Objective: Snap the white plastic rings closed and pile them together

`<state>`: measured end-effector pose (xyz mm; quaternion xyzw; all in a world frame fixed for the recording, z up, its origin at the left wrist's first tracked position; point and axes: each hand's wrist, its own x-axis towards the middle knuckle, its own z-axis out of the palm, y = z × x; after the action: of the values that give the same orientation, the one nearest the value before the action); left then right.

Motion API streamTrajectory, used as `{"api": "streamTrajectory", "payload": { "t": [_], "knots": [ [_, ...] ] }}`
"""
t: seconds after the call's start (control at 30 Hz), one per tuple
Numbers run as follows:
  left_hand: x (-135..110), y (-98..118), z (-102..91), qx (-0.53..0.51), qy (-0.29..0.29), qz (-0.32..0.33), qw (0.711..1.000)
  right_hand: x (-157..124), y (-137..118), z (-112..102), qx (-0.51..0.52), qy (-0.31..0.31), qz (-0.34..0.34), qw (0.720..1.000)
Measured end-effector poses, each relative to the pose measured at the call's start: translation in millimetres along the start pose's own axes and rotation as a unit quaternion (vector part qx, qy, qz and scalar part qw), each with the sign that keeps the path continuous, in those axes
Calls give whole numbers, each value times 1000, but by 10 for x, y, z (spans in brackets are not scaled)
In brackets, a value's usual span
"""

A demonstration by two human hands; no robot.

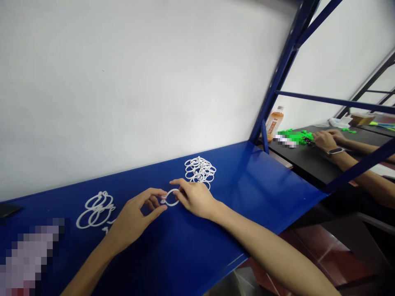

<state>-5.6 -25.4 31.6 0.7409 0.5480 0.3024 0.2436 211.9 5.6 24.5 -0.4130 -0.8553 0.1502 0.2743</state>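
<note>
Between my two hands, just above the blue table (173,255), is a white plastic ring (171,205) with a small knobbed end on its left side. My left hand (135,216) has its thumb and fingertips around that knobbed end. The ring's right side is pinched by my right hand (196,198), whose index finger stretches out to the left and partly hides the ring. Beyond the right hand lies a pile of similar white rings (200,168). Several more white rings (95,211) lie in a smaller group left of my left hand.
A white wall backs the table. A blue metal frame (271,94) rises at its right end. Past it, another person's hands (327,139) are over green pieces (298,135) on a black table (296,154), near a bottle (274,123). A dark flat object (9,209) lies far left.
</note>
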Motion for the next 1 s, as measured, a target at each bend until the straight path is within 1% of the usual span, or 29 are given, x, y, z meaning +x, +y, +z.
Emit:
{"api": "streamTrajectory", "payload": {
  "t": [0.13,0.33,0.4,0.57,0.7,0.87,1.0],
  "knots": [
    [-9,12,14,2,6,4,1000,-8,2,-7,-2,8,4,1000],
    [0,20,43,11,43,24,999,-19,25,11,31,21,-59,998],
    [5,23,55,12,57,45,997,-15,37,27,42,19,-70,996],
    [16,-11,112,12,93,124,988,-5,66,69,89,-5,-100,991],
    [20,-72,158,0,108,155,982,-11,73,89,112,-22,-114,987],
    [6,-65,142,-15,102,157,982,-22,61,61,113,-34,-140,983],
    [3,-69,125,-21,88,129,987,-31,32,37,107,-31,-187,976]
  ]
}}
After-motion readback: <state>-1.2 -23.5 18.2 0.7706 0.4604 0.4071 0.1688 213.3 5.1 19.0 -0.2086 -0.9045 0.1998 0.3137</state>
